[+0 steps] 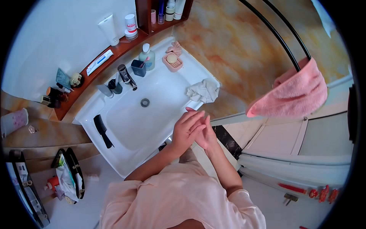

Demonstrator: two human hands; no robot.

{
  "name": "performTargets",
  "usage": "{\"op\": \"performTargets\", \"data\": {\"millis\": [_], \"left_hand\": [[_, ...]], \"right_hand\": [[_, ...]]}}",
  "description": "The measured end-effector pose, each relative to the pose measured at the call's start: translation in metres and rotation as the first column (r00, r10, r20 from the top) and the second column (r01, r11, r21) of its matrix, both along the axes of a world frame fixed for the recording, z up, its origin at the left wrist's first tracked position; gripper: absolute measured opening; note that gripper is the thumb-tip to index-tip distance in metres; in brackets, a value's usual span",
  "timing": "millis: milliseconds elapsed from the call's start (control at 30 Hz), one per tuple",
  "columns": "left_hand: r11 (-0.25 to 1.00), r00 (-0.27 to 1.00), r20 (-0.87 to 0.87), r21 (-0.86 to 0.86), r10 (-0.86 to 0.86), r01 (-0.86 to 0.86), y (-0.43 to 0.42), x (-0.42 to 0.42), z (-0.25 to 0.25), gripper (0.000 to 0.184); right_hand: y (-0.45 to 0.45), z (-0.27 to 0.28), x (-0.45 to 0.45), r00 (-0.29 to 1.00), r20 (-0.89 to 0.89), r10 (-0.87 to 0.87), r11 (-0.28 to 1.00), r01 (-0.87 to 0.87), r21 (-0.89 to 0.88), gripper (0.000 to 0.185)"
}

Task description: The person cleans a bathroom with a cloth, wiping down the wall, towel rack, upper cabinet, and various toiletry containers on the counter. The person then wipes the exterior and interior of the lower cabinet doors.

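Note:
Just past the basin's front right rim, my left hand (187,129) and my right hand (206,135) press against each other in front of my chest. The left hand's fingers lie stretched across the right palm and fingers. I see no object in either hand; the space between the palms is hidden. Behind them is the white washbasin (127,124) with a round drain (145,102) and a dark faucet (127,77). A crumpled pale cloth (204,91) on the basin's right rim is nearest to my fingertips.
A black comb (102,130) lies on the left rim. At the back stand a soap dispenser (147,57), a dark cup (138,68) and a pink soap dish (172,62). Tubes and jars line the brown shelf (82,82). A pink towel (295,91) hangs at right.

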State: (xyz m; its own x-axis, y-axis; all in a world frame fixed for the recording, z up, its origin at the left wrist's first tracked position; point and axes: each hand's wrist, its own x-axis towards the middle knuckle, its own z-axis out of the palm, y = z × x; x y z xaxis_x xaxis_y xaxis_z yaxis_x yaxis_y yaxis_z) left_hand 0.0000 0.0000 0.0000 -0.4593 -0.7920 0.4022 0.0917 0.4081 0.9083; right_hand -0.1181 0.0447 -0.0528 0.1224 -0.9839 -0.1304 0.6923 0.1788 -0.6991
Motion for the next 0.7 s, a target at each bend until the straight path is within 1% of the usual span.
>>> {"op": "performTargets", "data": {"millis": [33, 67, 100, 133, 167, 200, 233, 333, 400, 433, 533, 567, 633, 700], "left_hand": [[0.999, 1.000, 0.011, 0.034, 0.019, -0.020, 0.010, -0.003, 0.006, 0.040], [0.997, 0.999, 0.023, 0.064, 0.038, -0.039, 0.018, -0.006, 0.011, 0.038], [0.998, 0.996, -0.073, -0.034, 0.048, -0.051, -0.046, -0.058, -0.005, 0.038], [0.997, 0.994, -0.081, -0.032, 0.069, -0.071, -0.048, -0.068, -0.009, 0.038], [0.996, 0.995, -0.051, -0.010, 0.085, -0.086, -0.042, -0.064, -0.015, 0.037], [0.992, 0.992, 0.029, -0.012, 0.123, -0.123, -0.035, -0.056, -0.020, 0.039], [0.986, 0.985, 0.061, -0.058, 0.161, -0.157, -0.043, -0.062, -0.026, 0.036], [0.955, 0.948, 0.147, -0.144, 0.281, -0.260, -0.044, -0.075, -0.037, 0.026], [0.946, 0.940, 0.145, -0.151, 0.309, -0.287, -0.050, -0.083, -0.040, 0.024], [0.946, 0.942, 0.133, -0.146, 0.309, -0.290, -0.053, -0.085, -0.041, 0.023], [0.963, 0.962, 0.065, -0.073, 0.264, -0.259, -0.063, -0.090, -0.042, 0.020], [0.971, 0.971, 0.027, -0.035, 0.237, -0.236, -0.067, -0.091, -0.041, 0.019], [0.984, 0.983, -0.077, 0.085, 0.164, -0.158, -0.075, -0.089, -0.035, 0.018], [0.977, 0.975, -0.201, 0.204, 0.098, -0.056, -0.083, -0.085, -0.026, 0.018]], "right_hand": [[0.005, 0.015, 0.008, 1.000, 0.011, 0.005, 0.999, -0.005, 0.038, 0.091], [-0.028, 0.014, -0.015, 1.000, 0.023, 0.008, 1.000, -0.009, 0.022, 0.093], [-0.062, 0.011, -0.039, 0.999, 0.036, 0.012, 1.000, -0.012, 0.005, 0.094], [-0.066, 0.009, -0.044, 0.991, 0.133, 0.022, 0.999, -0.027, 0.042, 0.095], [-0.065, 0.009, -0.038, 0.980, 0.196, 0.041, 0.998, -0.050, 0.039, 0.096], [-0.065, 0.009, -0.031, 0.964, 0.259, 0.062, 0.997, -0.073, 0.035, 0.098], [-0.066, 0.010, -0.024, 0.944, 0.319, 0.082, 0.995, -0.097, 0.032, 0.100], [-0.074, 0.019, -0.032, 0.957, 0.264, 0.123, 0.991, -0.131, 0.010, 0.102], [-0.082, 0.020, -0.039, 0.970, 0.209, 0.128, 0.990, -0.138, 0.032, 0.104], [-0.084, 0.019, -0.041, 0.967, 0.220, 0.128, 0.989, -0.141, 0.042, 0.104], [-0.090, 0.013, -0.049, 0.953, 0.269, 0.140, 0.988, -0.153, 0.030, 0.101], [-0.093, 0.006, -0.054, 0.942, 0.296, 0.159, 0.986, -0.166, -0.002, 0.097], [-0.096, -0.003, -0.062, 0.935, 0.311, 0.170, 0.985, -0.168, -0.033, 0.089], [-0.099, -0.007, -0.070, 0.952, 0.265, 0.157, 0.988, -0.149, -0.050, 0.079]]}}
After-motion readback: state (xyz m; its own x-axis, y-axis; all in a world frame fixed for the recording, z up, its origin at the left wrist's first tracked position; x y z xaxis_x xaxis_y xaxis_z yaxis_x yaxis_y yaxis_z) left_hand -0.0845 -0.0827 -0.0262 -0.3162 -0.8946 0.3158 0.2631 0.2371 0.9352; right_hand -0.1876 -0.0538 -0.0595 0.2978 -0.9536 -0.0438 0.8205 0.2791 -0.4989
